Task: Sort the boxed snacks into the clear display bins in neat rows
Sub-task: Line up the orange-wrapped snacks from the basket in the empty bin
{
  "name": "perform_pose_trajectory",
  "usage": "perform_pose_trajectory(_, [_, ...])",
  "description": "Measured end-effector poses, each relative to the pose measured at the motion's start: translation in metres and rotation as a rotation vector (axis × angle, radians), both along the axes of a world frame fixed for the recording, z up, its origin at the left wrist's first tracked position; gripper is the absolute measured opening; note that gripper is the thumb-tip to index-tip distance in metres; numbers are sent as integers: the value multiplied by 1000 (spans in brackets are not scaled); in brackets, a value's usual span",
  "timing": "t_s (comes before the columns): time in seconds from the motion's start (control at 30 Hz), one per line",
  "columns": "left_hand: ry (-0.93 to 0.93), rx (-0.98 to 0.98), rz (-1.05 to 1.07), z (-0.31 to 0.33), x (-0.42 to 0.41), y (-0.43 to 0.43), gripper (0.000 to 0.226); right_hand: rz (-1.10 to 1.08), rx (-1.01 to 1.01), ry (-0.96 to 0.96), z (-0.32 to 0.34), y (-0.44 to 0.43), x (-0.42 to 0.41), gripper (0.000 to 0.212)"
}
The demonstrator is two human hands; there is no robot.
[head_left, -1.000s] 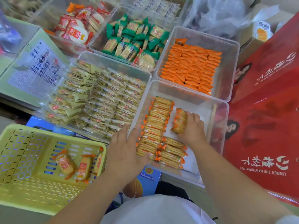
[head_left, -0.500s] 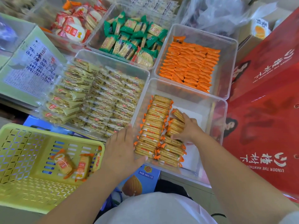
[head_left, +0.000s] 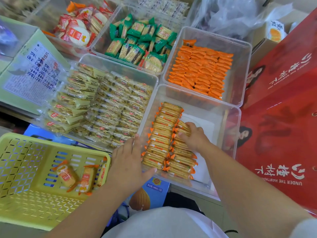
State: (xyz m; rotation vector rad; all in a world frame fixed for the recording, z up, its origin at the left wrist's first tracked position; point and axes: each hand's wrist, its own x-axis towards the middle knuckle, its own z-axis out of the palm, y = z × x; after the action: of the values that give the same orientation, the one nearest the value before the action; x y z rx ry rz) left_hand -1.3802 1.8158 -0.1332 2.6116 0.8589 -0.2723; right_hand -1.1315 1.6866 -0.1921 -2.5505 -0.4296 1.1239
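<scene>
The orange-ended cracker packs (head_left: 163, 134) lie in the nearest clear bin (head_left: 197, 97). One full row runs along its left wall, and a shorter second row (head_left: 181, 162) is just beside it. The right half of the bin floor is bare white. The right hand (head_left: 193, 136) reaches in from the near side, wrist low and forearm angled across the front rim. Its fingers curl down over a pack (head_left: 183, 127) at the far end of the short row. It may be gripping more than one pack, but the knuckles hide that. The left hand (head_left: 127, 162) lies spread against the bin's near-left corner. Its fingers are fairly straight along the outside of the left wall and the thumb is stretched along the front edge, so it braces the bin and grips nothing.

To the left a yellow slotted basket (head_left: 25, 169) holds three loose packs (head_left: 66, 174). Beyond the near bin, another bin holds tight rows of small orange packets (head_left: 200, 71). The bin to its left is filled with pale yellow packs (head_left: 111, 103), and farther back are green-wrapped crackers (head_left: 140, 43). A large red gift box (head_left: 283, 117) stands against the right side.
</scene>
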Motion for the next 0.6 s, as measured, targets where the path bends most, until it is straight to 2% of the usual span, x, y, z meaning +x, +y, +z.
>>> perform_pose_trajectory(0.17, [-5,-13,-1,1,-1,0,122,123,-132,-97,-1,9,-14,88])
perform_pose_trajectory(0.33, [-22,-15,10,0,-1,0,123,169,-202,-125,1,6,-20,93])
perform_pose_trajectory(0.5, [-54,-40,35,-2,-2,-2,123,-10,32,-140,10,-12,-22,93])
perform_pose_trajectory(0.6, [-54,-26,39,-2,-2,-2,124,-256,182,-127,18,-28,-32,92])
